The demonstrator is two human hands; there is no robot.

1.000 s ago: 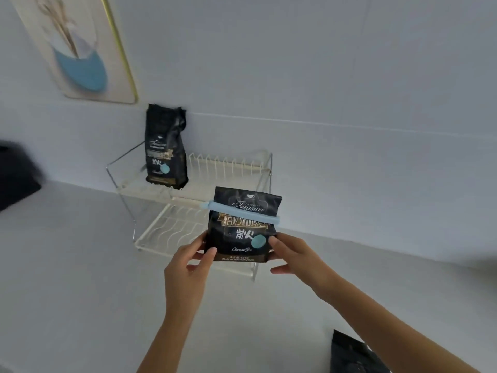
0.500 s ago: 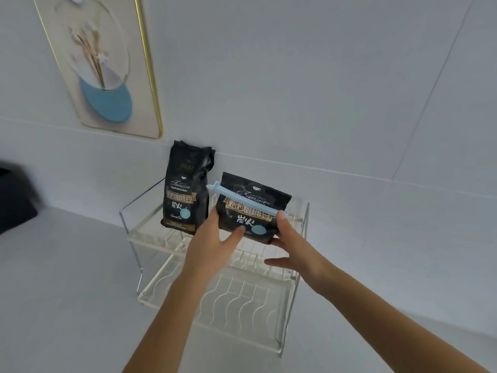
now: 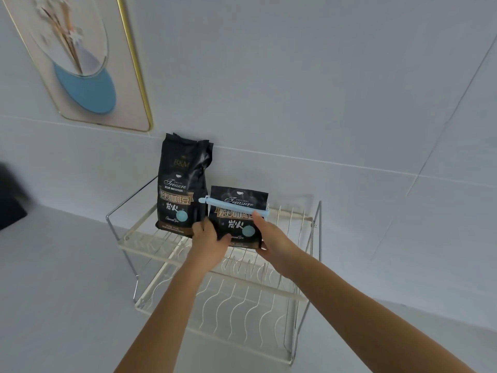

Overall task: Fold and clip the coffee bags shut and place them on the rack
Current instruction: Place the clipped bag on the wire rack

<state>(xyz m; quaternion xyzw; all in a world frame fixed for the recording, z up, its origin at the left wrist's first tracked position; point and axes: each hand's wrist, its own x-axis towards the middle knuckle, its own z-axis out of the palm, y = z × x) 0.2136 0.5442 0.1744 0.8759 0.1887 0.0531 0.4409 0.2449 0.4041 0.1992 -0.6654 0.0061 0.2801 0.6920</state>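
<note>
A folded black coffee bag (image 3: 238, 216) with a light blue clip (image 3: 231, 204) across its top stands on the upper shelf of the white wire rack (image 3: 290, 218). My left hand (image 3: 208, 244) grips its lower left corner. My right hand (image 3: 271, 236) grips its right edge, fingertips up near the clip. A taller black coffee bag (image 3: 183, 184), unfolded and without a clip, stands upright just to the left on the same shelf, touching or nearly touching the clipped one.
The rack has a lower wire shelf (image 3: 242, 305) with nothing on it and stands against a pale wall. A framed picture (image 3: 80, 57) leans on the wall at upper left. A dark object (image 3: 9, 205) sits at the far left edge.
Both hands carried the clipped bag up from in front of the rack onto the upper shelf, beside the tall bag. The view moved closer to the rack.
</note>
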